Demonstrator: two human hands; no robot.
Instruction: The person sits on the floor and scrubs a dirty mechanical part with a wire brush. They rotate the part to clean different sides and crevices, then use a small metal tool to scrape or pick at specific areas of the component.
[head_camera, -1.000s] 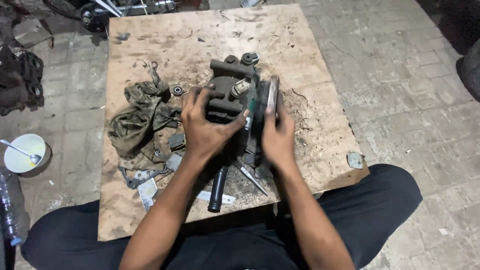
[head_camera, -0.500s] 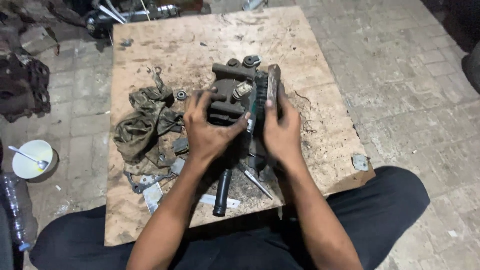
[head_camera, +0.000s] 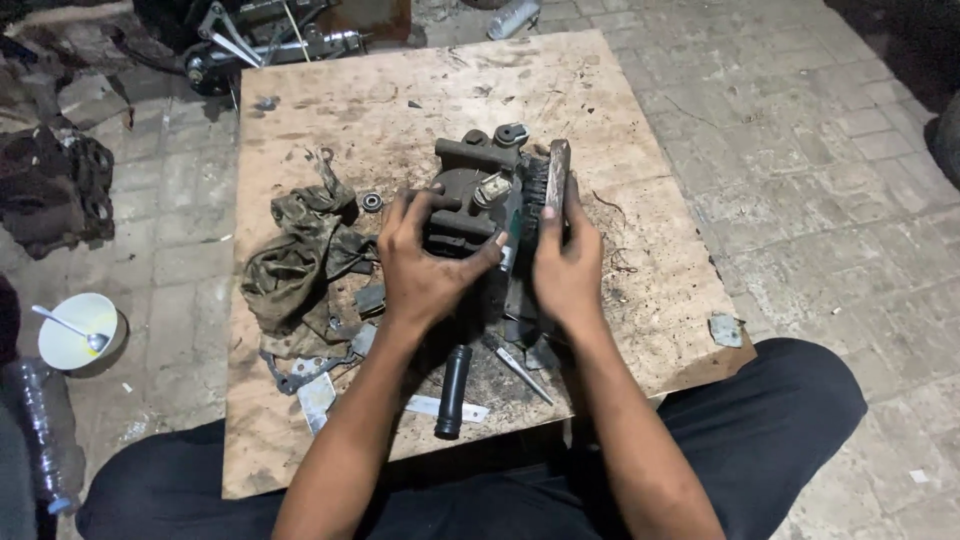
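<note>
A crumpled olive-green rag (head_camera: 300, 265) lies left on the stained plywood desk (head_camera: 620, 130). The left hand (head_camera: 425, 265), fingers spread, clasps the grimy dark-grey metal compressor body (head_camera: 470, 195) mid-desk; the right hand (head_camera: 565, 265) pinches its flat end plate (head_camera: 555, 175). Greasy metal could slip and trap fingers in the gap.

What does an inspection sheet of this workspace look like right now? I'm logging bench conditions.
Surface: wooden board, stained, gritty.
Job's things: dark metal housing with a round plate on edge at its right side.
Clutter: dirty rag, small bearing, black tube, metal scraps.
Hands: left hand on the housing; right hand on the plate.
Cables: nothing seen.
Surroundings: paved floor, white bowl, plastic bottle.
</note>
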